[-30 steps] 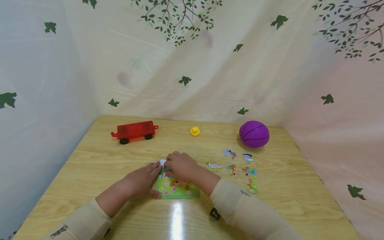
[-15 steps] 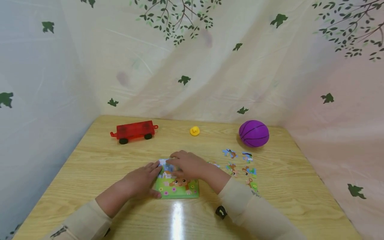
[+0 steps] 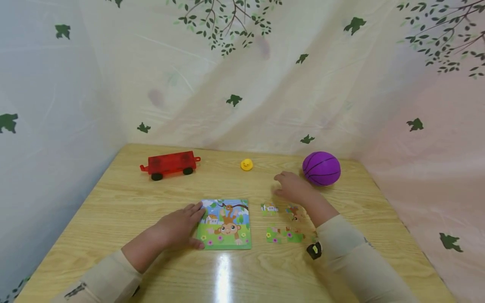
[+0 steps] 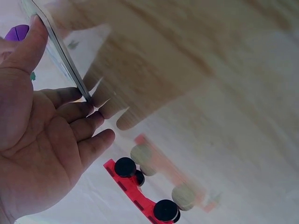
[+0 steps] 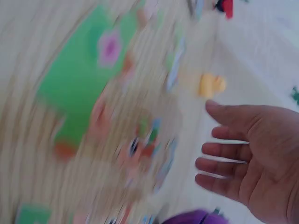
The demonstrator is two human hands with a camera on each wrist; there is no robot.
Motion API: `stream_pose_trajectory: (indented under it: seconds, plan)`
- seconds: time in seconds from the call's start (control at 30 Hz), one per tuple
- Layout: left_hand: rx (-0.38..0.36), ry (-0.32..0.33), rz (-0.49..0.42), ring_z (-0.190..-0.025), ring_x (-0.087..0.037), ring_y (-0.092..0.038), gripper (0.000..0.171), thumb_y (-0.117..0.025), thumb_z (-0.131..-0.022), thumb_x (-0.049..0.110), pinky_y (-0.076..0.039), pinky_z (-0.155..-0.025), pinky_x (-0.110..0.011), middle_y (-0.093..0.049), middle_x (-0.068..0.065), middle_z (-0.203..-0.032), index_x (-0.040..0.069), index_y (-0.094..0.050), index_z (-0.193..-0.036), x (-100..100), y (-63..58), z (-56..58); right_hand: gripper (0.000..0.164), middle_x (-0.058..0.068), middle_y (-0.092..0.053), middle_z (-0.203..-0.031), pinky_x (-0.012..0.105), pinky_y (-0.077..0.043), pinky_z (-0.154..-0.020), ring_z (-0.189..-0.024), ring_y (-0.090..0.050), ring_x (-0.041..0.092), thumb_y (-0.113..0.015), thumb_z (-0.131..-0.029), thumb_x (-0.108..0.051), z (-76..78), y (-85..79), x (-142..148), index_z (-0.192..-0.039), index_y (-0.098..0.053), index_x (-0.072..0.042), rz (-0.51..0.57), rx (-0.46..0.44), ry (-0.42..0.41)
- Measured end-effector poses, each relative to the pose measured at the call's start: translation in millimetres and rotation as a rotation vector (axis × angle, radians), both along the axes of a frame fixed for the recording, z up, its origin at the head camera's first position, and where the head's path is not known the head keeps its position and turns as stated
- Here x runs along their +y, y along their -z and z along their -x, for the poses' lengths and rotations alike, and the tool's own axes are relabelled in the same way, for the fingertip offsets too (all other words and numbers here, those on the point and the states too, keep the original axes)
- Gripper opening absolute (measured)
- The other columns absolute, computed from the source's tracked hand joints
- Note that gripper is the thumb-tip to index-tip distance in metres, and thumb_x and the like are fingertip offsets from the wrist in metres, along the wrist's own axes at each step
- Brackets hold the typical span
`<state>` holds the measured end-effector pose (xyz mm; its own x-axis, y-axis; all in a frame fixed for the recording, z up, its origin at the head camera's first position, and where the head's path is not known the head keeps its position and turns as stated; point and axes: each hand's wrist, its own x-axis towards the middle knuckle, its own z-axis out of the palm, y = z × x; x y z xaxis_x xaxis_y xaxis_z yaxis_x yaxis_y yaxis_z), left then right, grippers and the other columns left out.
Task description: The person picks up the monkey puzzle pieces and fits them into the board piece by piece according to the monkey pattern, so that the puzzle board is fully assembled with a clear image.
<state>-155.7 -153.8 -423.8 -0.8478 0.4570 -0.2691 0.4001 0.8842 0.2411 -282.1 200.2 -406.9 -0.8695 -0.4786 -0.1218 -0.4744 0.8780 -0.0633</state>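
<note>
A square picture board [image 3: 223,240] showing a monkey hanging from a branch lies flat at the middle of the table. My left hand [image 3: 179,230] rests along its left edge, thumb at the near corner and fingertips at the far one. In the left wrist view the thumb and fingers of that hand [image 4: 51,135] touch the thin board edge [image 4: 65,58]. To the right, my right hand [image 3: 297,188] reaches over the far loose puzzle pieces, holding nothing. Its fingers are loosely extended in the right wrist view. A piece with monkey parts [image 3: 293,212] lies just nearer me, and the hand hides others.
More jigsaw pieces lie right of the board, including a house piece [image 3: 269,209] and a flowered green piece [image 3: 273,235]. Farther back are a red toy wagon [image 3: 171,164], a yellow duck [image 3: 246,164] and a purple ball [image 3: 321,168]. A printed cloth [image 3: 212,126] stands behind the table.
My right hand has left the board and moved right and away from me, over the loose pieces. The board's whole picture now shows. My left hand has stayed at the board's edge.
</note>
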Motion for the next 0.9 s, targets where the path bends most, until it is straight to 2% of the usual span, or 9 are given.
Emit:
stream_pose_trajectory:
  seconds: [0.1,0.27,0.4,0.7,0.9]
  plan:
    - [-0.003,-0.005,0.007,-0.148,-0.037,-0.024,0.102,-0.073,-0.079,0.059,-0.030,-0.115,-0.053,-0.024,-0.013,-0.162,0.005,-0.030,-0.154,1,-1.3,0.5,0.047,0.022,-0.059,-0.125,0.049,-0.048,-0.097,-0.115,-0.058,0.037,-0.065,-0.093,-0.030,5.4,4.7,19,-0.128,-0.058,0.002,-0.053,-0.044,0.056]
    - [-0.007,-0.006,0.014,-0.148,-0.037,-0.024,0.102,-0.073,-0.078,0.060,-0.031,-0.115,-0.053,-0.024,-0.013,-0.162,0.006,-0.031,-0.154,0,-1.8,1.6,0.027,0.016,-0.060,-0.107,0.044,-0.051,-0.088,-0.097,-0.059,0.029,-0.065,-0.093,-0.023,14.4,16.5,34,-0.107,-0.065,0.000,-0.095,-0.102,0.086]
    - [-0.013,-0.006,0.016,-0.148,-0.037,-0.024,0.103,-0.072,-0.077,0.061,-0.030,-0.115,-0.052,-0.023,-0.012,-0.162,0.006,-0.030,-0.154,0,-1.3,1.9,0.023,0.013,-0.060,-0.103,0.042,-0.052,-0.086,-0.094,-0.059,0.026,-0.068,-0.093,-0.023,18.3,20.7,35,-0.101,-0.066,-0.002,-0.086,-0.105,0.083]
    - [-0.013,-0.002,0.021,-0.149,-0.037,-0.023,0.104,-0.072,-0.078,0.062,-0.030,-0.115,-0.052,-0.022,-0.012,-0.163,0.006,-0.030,-0.154,-2,-1.8,1.3,0.017,0.009,-0.057,-0.092,0.038,-0.050,-0.076,-0.083,-0.055,0.021,-0.068,-0.093,-0.022,16.8,17.2,33,-0.093,-0.064,-0.006,-0.101,-0.088,0.029]
    - [-0.007,-0.004,0.017,-0.148,-0.036,-0.024,0.103,-0.072,-0.078,0.061,-0.031,-0.115,-0.053,-0.023,-0.012,-0.163,0.006,-0.031,-0.154,-2,-2.0,1.0,0.015,0.007,-0.055,-0.088,0.036,-0.047,-0.070,-0.078,-0.051,0.020,-0.066,-0.094,-0.020,12.7,13.6,35,-0.088,-0.062,-0.007,-0.038,-0.089,0.023]
